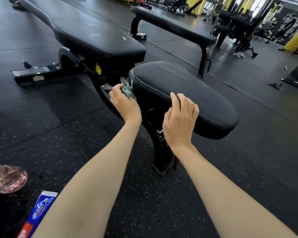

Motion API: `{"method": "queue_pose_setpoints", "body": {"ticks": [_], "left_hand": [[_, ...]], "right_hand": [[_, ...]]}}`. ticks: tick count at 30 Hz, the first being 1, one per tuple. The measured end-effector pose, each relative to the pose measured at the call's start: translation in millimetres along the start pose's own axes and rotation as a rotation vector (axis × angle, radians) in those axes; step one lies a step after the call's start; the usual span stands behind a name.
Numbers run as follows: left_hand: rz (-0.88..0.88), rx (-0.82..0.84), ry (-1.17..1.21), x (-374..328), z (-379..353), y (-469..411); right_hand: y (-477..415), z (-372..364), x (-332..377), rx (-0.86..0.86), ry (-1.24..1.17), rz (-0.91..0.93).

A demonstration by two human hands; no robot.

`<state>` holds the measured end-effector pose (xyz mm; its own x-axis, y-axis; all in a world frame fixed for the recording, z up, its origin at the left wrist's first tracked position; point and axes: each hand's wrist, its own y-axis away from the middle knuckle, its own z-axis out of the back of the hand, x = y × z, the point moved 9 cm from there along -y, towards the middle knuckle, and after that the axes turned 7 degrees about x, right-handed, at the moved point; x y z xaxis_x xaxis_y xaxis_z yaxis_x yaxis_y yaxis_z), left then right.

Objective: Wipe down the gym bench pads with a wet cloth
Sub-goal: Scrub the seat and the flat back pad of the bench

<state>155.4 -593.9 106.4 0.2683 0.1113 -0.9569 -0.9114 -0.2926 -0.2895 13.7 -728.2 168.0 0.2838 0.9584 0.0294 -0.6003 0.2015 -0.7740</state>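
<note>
Left hand [126, 104]: fingers bunch crumpled green cloth [127, 88] against black vinyl seat pad [187, 93] side.
Right hand [179, 121]: curled at pad edge, grip unclear.
Risk: cloth beyond fingertips may snag black steel frame [100, 81].

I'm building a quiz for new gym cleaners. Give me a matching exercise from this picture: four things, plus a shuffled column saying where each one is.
Things:
1. cloth
2. right hand
3. toothpaste box
4. yellow disc

Places:
A. on the floor, lower left
B. on the bench frame below the back pad
C. resting on the seat pad's near edge
D. gripped by the left hand beside the seat pad

Pairs: 1-D, 2-C, 3-A, 4-B.
</note>
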Motion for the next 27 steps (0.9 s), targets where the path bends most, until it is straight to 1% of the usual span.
{"method": "queue_pose_setpoints", "body": {"ticks": [2,4,6,10,12,14,17,18,21,23,24,26,27], "left_hand": [[-0.008,-0.033,0.015,0,5,4],[-0.132,0.003,0.032,-15,0,12],[-0.234,0.054,0.017,-28,-7,16],[-0.267,0.106,-0.032,-28,-14,8],[-0.2,0.105,-0.003,-19,-14,-4],[-0.14,0.102,0.013,-12,-15,-15],[-0.137,0.113,-0.017,-11,-20,-27],[-0.111,0.129,-0.015,-8,-21,-34],[0.048,0.27,0.028,13,-31,-60],[0.163,0.338,-0.016,35,-31,-68],[0.225,0.325,-0.042,49,-26,-68],[0.337,0.248,-0.049,70,-9,-62],[0.335,0.22,-0.027,73,-3,-60]], "right_hand": [[-7,-9,17,0.059,0.027,0.098],[-12,-23,33,0.114,0.045,0.169],[-16,-32,44,0.131,0.052,0.182],[-20,-46,51,0.14,0.069,0.206],[-19,-49,52,0.132,0.092,0.231],[-20,-51,52,0.124,0.083,0.213],[-23,-50,52,0.096,0.016,0.163],[-23,-50,52,0.088,0.007,0.155],[-25,-49,53,0.075,0.008,0.132],[-27,-48,54,0.063,0.013,0.117],[-29,-47,54,0.059,0.014,0.113],[-35,-46,54,0.068,0.008,0.113],[-38,-46,54,0.08,0.004,0.111]]}}
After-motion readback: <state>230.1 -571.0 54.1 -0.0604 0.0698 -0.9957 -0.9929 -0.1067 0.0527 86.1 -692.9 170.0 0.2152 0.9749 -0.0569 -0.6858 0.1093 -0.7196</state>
